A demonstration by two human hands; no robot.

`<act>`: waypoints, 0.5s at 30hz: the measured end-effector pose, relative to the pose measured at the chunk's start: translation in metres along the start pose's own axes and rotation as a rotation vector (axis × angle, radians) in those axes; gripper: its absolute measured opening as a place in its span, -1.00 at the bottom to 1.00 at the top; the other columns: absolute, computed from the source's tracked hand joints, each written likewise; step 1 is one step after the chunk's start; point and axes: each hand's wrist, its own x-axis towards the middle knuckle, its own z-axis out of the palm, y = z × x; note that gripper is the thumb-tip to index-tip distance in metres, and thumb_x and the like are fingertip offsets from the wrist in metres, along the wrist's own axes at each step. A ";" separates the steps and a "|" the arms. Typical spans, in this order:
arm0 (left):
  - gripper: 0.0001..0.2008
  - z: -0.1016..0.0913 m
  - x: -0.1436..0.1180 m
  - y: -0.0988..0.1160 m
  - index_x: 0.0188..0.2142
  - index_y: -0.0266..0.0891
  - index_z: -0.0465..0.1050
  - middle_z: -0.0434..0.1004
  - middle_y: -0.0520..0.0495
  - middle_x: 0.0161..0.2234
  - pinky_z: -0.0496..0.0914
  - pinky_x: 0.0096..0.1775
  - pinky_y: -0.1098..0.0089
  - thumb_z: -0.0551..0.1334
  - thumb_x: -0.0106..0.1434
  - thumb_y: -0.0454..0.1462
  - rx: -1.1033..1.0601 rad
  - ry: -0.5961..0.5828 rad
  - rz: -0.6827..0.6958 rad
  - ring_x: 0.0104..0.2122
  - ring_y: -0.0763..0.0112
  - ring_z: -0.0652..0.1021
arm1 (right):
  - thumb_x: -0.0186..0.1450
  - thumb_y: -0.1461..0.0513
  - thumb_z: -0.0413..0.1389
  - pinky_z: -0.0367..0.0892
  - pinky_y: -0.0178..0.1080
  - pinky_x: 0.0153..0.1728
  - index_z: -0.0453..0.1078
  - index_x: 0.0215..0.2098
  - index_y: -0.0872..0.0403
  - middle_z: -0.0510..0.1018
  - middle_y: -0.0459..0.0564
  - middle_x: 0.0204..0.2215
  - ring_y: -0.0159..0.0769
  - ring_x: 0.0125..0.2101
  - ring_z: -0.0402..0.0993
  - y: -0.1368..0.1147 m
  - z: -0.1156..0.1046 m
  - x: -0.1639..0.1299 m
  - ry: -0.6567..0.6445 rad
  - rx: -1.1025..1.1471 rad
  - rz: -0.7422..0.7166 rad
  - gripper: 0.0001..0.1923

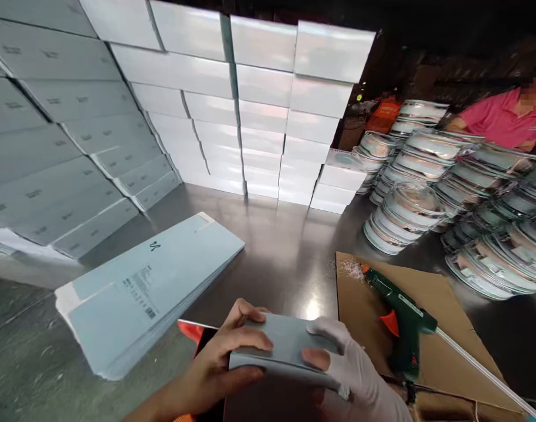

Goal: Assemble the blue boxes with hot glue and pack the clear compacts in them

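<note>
A pale blue-grey cardboard box (288, 337) is held between my two hands at the bottom middle, just over the table's near edge. My bare left hand (226, 360) grips its left end, with fingers on top and the thumb along the near side. On the right end, my right hand (356, 369), in a white glove with bare fingertips showing, presses its fingers to the top; its lower part is blurred. To the left lies a stack of flat pale blue printed cartons (166, 281), jutting past the table edge. A green glue gun (400, 310) with an orange trigger rests right of my hands.
Under the glue gun lies a brown cardboard sheet (448, 305). White boxes (263, 111) form a wall at the back, and grey printed boxes (74, 117) rise at left. Stacked round clear-lidded packs (404, 217) fill the right, before a person in a pink shirt (501, 120).
</note>
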 end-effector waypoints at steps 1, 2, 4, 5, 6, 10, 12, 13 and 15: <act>-0.84 -0.001 0.001 0.003 0.00 0.27 0.48 0.22 0.02 -0.02 0.29 0.11 0.26 0.26 0.44 -0.04 0.016 -0.013 -0.011 0.17 0.16 0.33 | 0.39 0.22 0.21 0.57 -0.26 -0.15 0.36 0.20 -0.17 0.55 0.07 0.07 -0.12 -0.02 0.62 -0.005 -0.007 -0.002 -0.045 0.004 -0.041 -0.57; -0.87 -0.002 0.002 0.004 -0.04 0.25 0.51 0.22 0.01 -0.02 0.31 0.10 0.25 0.28 0.43 -0.04 0.023 -0.019 -0.023 0.16 0.15 0.33 | 0.36 0.22 0.23 0.54 -0.23 -0.06 0.34 0.24 -0.21 0.48 0.06 0.16 -0.10 0.07 0.56 -0.009 -0.013 -0.002 -0.087 0.010 -0.078 -0.50; -0.87 -0.002 0.003 0.006 -0.08 0.23 0.54 0.21 0.00 -0.03 0.35 0.07 0.24 0.33 0.39 -0.05 0.006 0.002 -0.049 0.13 0.14 0.37 | 0.38 0.24 0.22 0.45 -0.22 0.08 0.28 0.31 -0.26 0.34 0.03 0.26 -0.13 0.19 0.43 -0.013 -0.021 0.001 -0.167 0.021 -0.153 -0.42; -0.87 -0.002 0.003 0.006 -0.09 0.21 0.55 0.21 0.00 -0.03 0.37 0.06 0.24 0.35 0.37 -0.06 -0.005 0.015 -0.059 0.12 0.14 0.39 | 0.40 0.24 0.20 0.43 -0.24 0.08 0.25 0.33 -0.25 0.33 0.03 0.26 -0.18 0.19 0.42 -0.014 -0.023 0.004 -0.189 0.031 -0.173 -0.42; -0.87 -0.002 0.003 0.006 -0.10 0.20 0.57 0.22 -0.01 -0.03 0.39 0.04 0.24 0.37 0.36 -0.07 -0.010 0.028 -0.065 0.11 0.14 0.41 | 0.41 0.24 0.19 0.42 -0.26 0.08 0.24 0.34 -0.24 0.33 0.03 0.24 -0.22 0.17 0.42 -0.013 -0.024 0.007 -0.205 0.042 -0.183 -0.42; -0.88 -0.012 0.002 0.011 -0.19 0.06 0.67 0.34 -0.08 -0.04 0.44 -0.01 0.26 0.45 0.27 -0.12 0.045 0.110 -0.057 0.05 0.11 0.47 | 0.42 0.17 0.21 0.39 -0.18 0.16 0.25 0.35 -0.32 0.31 0.00 0.34 -0.15 0.25 0.38 -0.007 -0.026 0.009 -0.210 0.165 -0.079 -0.43; -0.83 -0.018 0.004 0.015 -0.29 -0.05 0.69 0.43 -0.10 -0.02 0.45 -0.05 0.34 0.52 0.16 -0.09 0.024 0.372 -0.081 0.03 0.12 0.49 | 0.43 0.02 0.17 0.39 -0.05 0.20 0.14 0.40 -0.37 0.19 0.00 0.45 -0.05 0.31 0.34 -0.003 -0.028 0.006 -0.111 0.378 0.145 -0.38; -0.75 -0.020 0.005 0.015 -0.31 -0.08 0.67 0.47 -0.08 -0.03 0.46 -0.11 0.41 0.55 0.09 -0.05 -0.036 0.583 -0.111 -0.01 0.16 0.51 | 0.44 -0.05 0.13 0.42 0.02 0.18 0.10 0.42 -0.40 0.15 0.00 0.47 -0.01 0.31 0.35 -0.002 -0.028 0.005 -0.026 0.485 0.262 -0.37; -0.57 -0.018 0.009 0.011 -0.25 -0.08 0.58 0.52 0.00 -0.16 0.47 -0.30 0.48 0.56 0.01 0.06 -0.218 0.970 -0.199 -0.20 0.27 0.56 | 0.43 -0.12 0.07 0.50 0.09 0.10 0.13 0.40 -0.43 0.26 -0.06 0.42 0.03 0.27 0.41 0.000 -0.028 0.006 0.120 0.571 0.398 -0.40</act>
